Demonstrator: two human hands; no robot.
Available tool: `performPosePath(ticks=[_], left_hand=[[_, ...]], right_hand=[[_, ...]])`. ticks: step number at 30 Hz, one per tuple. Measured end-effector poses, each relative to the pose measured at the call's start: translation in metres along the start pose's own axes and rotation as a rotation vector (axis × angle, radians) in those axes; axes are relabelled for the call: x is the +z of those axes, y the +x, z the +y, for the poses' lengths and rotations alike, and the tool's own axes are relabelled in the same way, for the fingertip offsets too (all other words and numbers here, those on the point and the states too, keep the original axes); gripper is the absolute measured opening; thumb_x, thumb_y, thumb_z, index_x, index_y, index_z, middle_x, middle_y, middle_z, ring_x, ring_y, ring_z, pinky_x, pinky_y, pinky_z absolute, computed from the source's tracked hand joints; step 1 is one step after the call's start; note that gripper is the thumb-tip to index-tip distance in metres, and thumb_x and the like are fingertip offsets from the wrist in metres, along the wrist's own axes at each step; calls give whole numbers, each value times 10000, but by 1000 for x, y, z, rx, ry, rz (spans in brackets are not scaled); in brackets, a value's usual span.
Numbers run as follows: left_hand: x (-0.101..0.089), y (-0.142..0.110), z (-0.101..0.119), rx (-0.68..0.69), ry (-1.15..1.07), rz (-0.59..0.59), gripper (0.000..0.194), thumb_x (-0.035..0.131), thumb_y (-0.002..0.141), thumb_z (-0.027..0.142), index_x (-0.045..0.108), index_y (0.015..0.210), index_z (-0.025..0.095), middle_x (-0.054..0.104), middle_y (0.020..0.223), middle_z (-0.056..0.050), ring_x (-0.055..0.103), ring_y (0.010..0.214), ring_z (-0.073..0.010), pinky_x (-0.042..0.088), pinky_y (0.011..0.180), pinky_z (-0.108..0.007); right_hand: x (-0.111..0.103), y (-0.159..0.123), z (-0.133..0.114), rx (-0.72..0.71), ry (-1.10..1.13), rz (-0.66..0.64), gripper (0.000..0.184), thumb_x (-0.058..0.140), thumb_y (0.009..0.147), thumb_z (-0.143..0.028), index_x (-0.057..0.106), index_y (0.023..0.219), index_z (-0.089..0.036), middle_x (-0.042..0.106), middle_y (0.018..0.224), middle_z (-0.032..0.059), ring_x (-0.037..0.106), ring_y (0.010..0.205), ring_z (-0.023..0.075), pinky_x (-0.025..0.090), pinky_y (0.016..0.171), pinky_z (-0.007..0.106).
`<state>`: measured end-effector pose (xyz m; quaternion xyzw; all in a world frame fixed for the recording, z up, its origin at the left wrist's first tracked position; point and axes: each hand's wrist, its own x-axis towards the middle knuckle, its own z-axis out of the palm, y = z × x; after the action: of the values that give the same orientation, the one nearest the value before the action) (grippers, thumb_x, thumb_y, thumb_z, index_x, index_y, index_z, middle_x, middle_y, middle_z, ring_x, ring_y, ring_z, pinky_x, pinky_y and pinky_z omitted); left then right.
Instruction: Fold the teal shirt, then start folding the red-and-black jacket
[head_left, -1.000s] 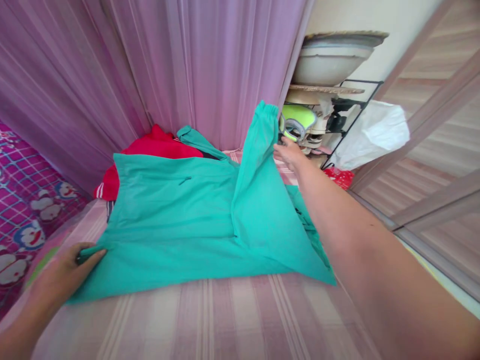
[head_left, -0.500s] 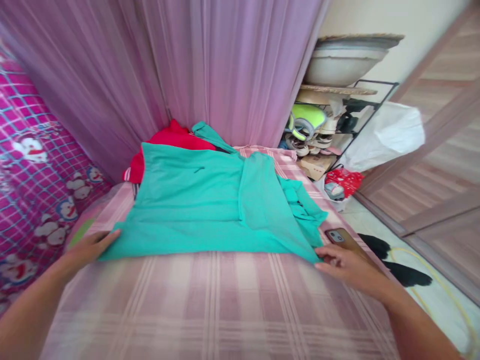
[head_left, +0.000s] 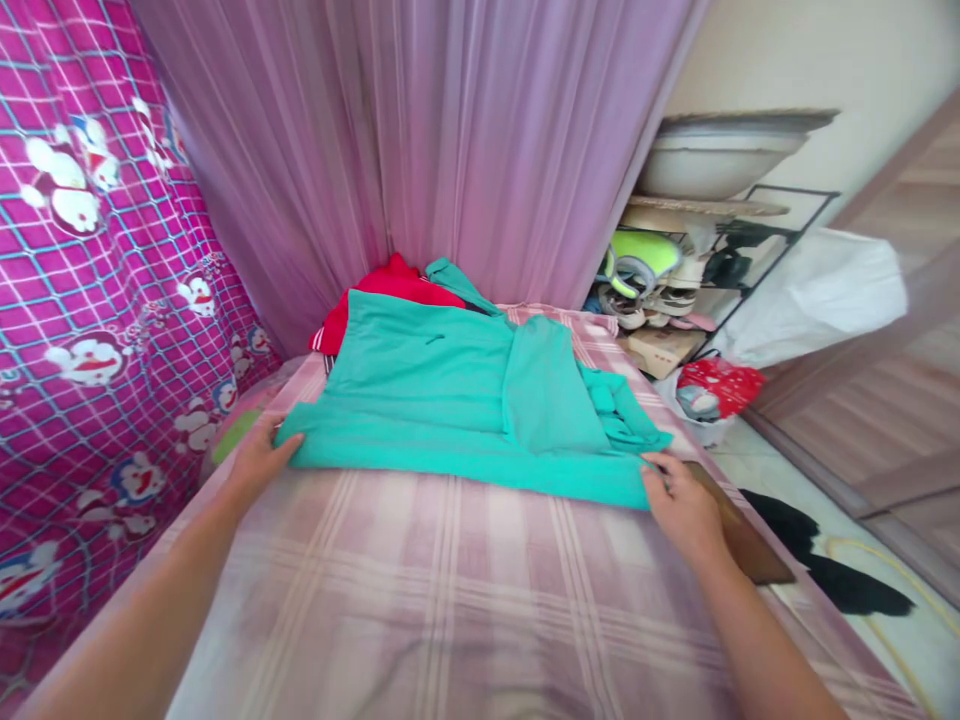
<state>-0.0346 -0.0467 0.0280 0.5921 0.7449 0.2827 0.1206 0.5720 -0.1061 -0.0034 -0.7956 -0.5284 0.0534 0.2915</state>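
A teal shirt (head_left: 427, 375) lies spread on the checked bed sheet, with a sleeve-like panel (head_left: 551, 390) laid across its right part. Along its near side runs a folded-over strip. At the left end of that strip, my left hand (head_left: 264, 458) pinches the cloth between thumb and fingers. My right hand (head_left: 684, 505) is closed on the strip's right end, fingertips partly hidden by the fabric. Bunched teal cloth (head_left: 626, 415) sits at the shirt's right. Behind it, a red garment (head_left: 401, 285) with white stripes shows at the far end.
The pink checked sheet (head_left: 420, 620) covers the bed. A brown phone (head_left: 757, 540) lies beside my right forearm. Purple curtains (head_left: 465, 150) hang behind; a magenta patterned cloth (head_left: 142, 300) hangs left. At right stand a shoe rack (head_left: 675, 300) and a red-and-white bag (head_left: 720, 385).
The shirt's near edge has been turned over into a narrower strip, with both hands still at its ends. The view has shifted, so the scene sits further right.
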Motion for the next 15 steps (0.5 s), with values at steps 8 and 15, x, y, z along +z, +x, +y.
performPosePath(ticks=[8, 15], left_hand=[[-2, -5, -36, 28, 72, -103, 659, 596, 626, 562, 564, 1202, 243, 708, 1054, -72, 676, 972, -323, 555, 816, -416], [5, -14, -16, 114, 339, -20, 571, 505, 763, 512, 574, 1246, 216, 671, 1153, -153, 629, 1114, -390, 521, 903, -523]], right_hand=[[-17, -51, 3, -134, -420, -229, 404, 496, 841, -304, 644, 1214, -249, 749, 843, 42, 715, 812, 247, 493, 742, 337], [-26, -52, -23, -172, -576, -339, 342, 476, 905, -272, 622, 1213, -243, 760, 1002, 56, 714, 935, 239, 470, 760, 330]])
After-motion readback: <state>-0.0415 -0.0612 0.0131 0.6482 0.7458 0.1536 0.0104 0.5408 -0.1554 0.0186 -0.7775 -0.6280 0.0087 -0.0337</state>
